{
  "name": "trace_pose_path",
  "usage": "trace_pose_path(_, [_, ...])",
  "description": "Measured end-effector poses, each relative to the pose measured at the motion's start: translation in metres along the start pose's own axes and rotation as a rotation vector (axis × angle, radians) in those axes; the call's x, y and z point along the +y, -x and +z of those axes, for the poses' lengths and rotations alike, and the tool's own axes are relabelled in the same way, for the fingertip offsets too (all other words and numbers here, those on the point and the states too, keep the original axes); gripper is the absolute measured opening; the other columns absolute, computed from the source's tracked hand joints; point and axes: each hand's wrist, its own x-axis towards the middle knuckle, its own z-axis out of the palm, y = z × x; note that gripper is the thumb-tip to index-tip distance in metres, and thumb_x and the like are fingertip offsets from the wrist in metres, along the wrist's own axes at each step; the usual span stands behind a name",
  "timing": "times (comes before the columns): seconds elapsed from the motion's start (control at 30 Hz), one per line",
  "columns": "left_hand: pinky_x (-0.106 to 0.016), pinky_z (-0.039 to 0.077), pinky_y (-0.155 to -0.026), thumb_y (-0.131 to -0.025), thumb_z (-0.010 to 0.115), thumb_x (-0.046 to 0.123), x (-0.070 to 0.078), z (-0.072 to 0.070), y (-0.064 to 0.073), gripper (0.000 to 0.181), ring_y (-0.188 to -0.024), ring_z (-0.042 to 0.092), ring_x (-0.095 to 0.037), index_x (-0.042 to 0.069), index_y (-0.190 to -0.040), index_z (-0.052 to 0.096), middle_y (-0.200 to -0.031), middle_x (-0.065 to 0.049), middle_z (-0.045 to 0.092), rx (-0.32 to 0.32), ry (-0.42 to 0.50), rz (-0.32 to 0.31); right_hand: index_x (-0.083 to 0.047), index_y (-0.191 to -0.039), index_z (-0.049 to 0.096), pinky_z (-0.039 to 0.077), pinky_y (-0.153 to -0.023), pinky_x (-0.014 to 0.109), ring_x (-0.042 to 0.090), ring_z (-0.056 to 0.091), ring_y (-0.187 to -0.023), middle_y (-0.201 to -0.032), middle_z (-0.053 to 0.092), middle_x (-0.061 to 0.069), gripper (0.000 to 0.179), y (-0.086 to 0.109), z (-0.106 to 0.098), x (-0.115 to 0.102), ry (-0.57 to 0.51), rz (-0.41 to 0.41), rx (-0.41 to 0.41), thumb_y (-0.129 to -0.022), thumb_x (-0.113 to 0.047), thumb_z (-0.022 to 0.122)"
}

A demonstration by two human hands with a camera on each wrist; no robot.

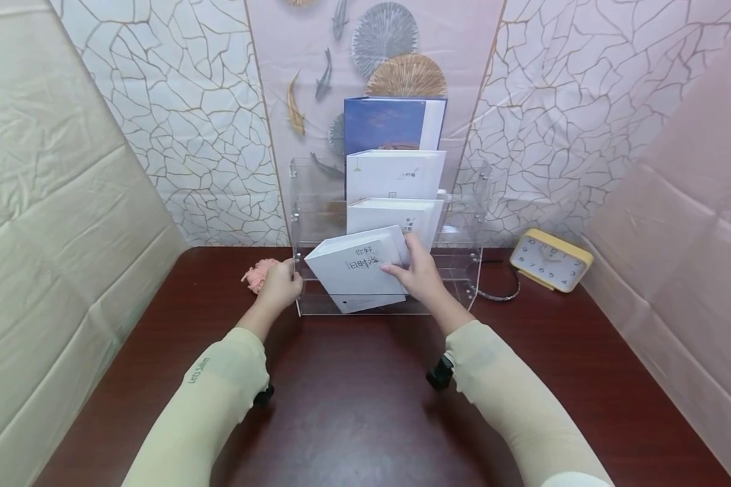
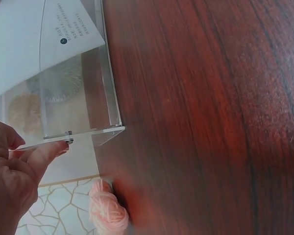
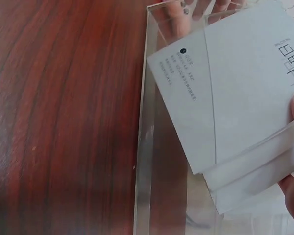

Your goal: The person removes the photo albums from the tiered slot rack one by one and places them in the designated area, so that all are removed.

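Note:
A clear acrylic tiered rack [image 1: 317, 304] stands at the back of the table. My left hand [image 1: 280, 284] grips the rack's left side panel, with the thumb on one face and the fingers on the other, as the left wrist view shows. In the front tier a white book [image 1: 356, 270] with dark lettering leans over at an angle. My right hand [image 1: 423, 274] holds this book by its right edge, thumb on the front cover. The book's lower part [image 3: 179, 81] sits behind the rack's clear front panel. Some of my right fingers are hidden behind the book.
Two more white books [image 1: 396, 169] and a taller blue book [image 1: 384, 125] stand in the tiers behind. Pink yarn [image 1: 258, 274] lies left of the rack. A yellow clock [image 1: 551, 260] and a cable [image 1: 499, 297] lie to the right. Fabric-covered walls enclose the table.

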Motion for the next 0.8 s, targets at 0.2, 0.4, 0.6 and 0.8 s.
trace_pose_path(0.2, [-0.031, 0.035, -0.046, -0.077, 0.049, -0.004, -0.004, 0.000, 0.000, 0.012, -0.051, 0.041, -0.020, -0.006, -0.084, 0.058, -0.053, -0.002, 0.042, 0.026, 0.039, -0.021, 0.000, -0.111, 0.047, 0.046, -0.078, 0.041, 0.027, 0.052, -0.091, -0.104, 0.056, 0.015, 0.045, -0.012, 0.008, -0.012, -0.060, -0.047, -0.068, -0.075, -0.002, 0.074])
trace_pose_path(0.4, [-0.031, 0.032, -0.045, -0.076, 0.050, -0.004, -0.004, 0.000, 0.005, 0.015, -0.054, 0.041, -0.022, -0.007, -0.087, 0.060, -0.053, -0.001, 0.041, 0.027, 0.057, -0.039, -0.001, -0.106, 0.048, 0.047, -0.078, 0.040, 0.026, 0.054, -0.091, -0.103, 0.058, 0.013, 0.040, -0.015, 0.012, -0.017, -0.059, -0.054, -0.096, -0.076, 0.001, 0.073])
trace_pose_path(0.6, [-0.032, 0.029, -0.045, -0.075, 0.050, -0.003, -0.005, 0.001, 0.006, 0.013, -0.053, 0.037, -0.021, -0.006, -0.083, 0.060, -0.052, 0.000, 0.039, 0.055, 0.035, -0.026, 0.000, -0.104, 0.046, 0.048, -0.080, 0.040, 0.027, 0.056, -0.095, -0.106, 0.059, 0.015, 0.039, -0.016, 0.012, -0.020, -0.088, -0.060, -0.076, -0.075, 0.002, 0.073])
trace_pose_path(0.8, [-0.031, 0.032, -0.045, -0.078, 0.049, -0.003, -0.003, 0.003, 0.003, 0.008, -0.049, 0.035, -0.017, -0.005, -0.081, 0.057, -0.051, 0.002, 0.035, 0.019, 0.038, -0.022, -0.001, -0.105, 0.045, 0.048, -0.081, 0.044, 0.030, 0.056, -0.097, -0.107, 0.060, 0.017, 0.041, -0.019, -0.002, -0.029, -0.116, -0.047, -0.007, -0.075, 0.004, 0.072])
